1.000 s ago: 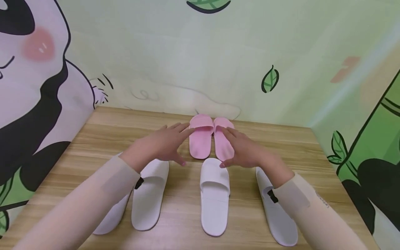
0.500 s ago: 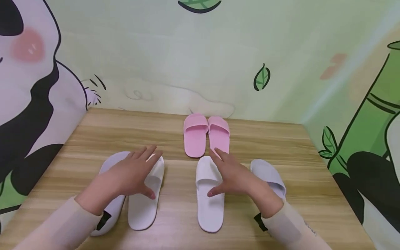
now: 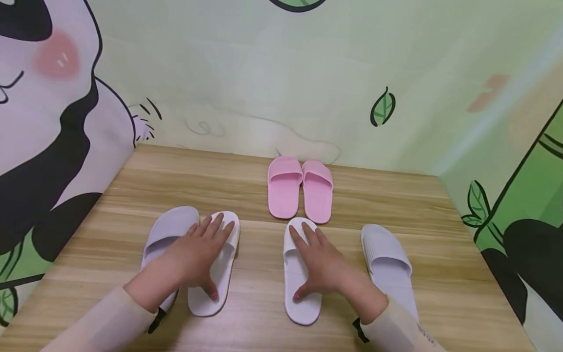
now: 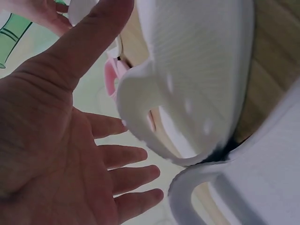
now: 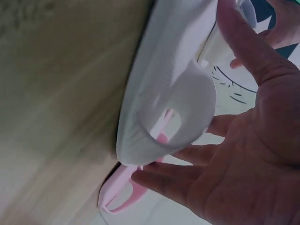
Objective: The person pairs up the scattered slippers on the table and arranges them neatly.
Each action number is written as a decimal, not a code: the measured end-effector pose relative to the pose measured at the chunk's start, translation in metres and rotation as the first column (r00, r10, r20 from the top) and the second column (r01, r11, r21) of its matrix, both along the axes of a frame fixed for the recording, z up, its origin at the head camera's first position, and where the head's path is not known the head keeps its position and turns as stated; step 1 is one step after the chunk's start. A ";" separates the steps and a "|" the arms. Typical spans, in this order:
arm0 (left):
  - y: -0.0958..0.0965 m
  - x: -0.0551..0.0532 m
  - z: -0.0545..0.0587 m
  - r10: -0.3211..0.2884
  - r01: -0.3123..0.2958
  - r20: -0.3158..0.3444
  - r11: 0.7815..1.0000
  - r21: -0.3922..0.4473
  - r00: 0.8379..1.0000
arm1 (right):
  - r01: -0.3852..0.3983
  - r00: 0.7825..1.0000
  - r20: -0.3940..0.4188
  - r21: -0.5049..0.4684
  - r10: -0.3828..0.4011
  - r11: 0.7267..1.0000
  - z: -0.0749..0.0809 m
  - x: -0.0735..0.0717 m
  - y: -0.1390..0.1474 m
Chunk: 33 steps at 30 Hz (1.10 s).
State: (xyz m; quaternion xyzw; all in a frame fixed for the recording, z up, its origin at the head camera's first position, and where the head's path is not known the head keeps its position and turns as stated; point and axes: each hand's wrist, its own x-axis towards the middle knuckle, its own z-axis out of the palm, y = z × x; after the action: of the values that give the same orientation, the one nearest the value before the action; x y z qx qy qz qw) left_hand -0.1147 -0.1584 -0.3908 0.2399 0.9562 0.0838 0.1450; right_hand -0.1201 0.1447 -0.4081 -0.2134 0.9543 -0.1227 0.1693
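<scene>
Two white slippers lie apart on the wood-grain surface: the left one (image 3: 225,271) and the right one (image 3: 302,310). Above the left white slipper my left hand (image 3: 193,259) spreads its fingers, thumb near the heel end. Over the other, my right hand (image 3: 325,269) is likewise spread and hides part of the strap. In the left wrist view, that hand's fingers (image 4: 136,157) are straight beside the white slipper's strap (image 4: 136,108). The right wrist view has straight fingers (image 5: 173,178) close to the strap (image 5: 201,103); contact is hard to tell. Neither hand grips anything.
A pale grey slipper (image 3: 173,225) lies left of the white ones, partly under my left arm. Its like (image 3: 389,252) lies at the right, beside my right forearm. Two pink slippers (image 3: 283,193) stand together near the patterned back wall (image 3: 246,98).
Both hands have come back from beside the pink slippers to above the white ones, the left also moving leftward. The slippers stay where they were; the view shifts slightly.
</scene>
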 end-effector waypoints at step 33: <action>0.005 0.004 -0.018 -0.008 0.008 0.009 1.000 -0.004 1.000 | 0.014 1.000 -0.028 -0.021 -0.014 1.000 -0.014 0.005 -0.010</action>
State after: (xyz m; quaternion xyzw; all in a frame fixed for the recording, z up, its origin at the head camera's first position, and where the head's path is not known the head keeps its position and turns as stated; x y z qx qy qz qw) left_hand -0.1110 -0.1533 -0.4085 0.2429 0.9548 0.0825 0.1502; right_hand -0.1155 0.1348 -0.4219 -0.2102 0.9568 -0.1308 0.1527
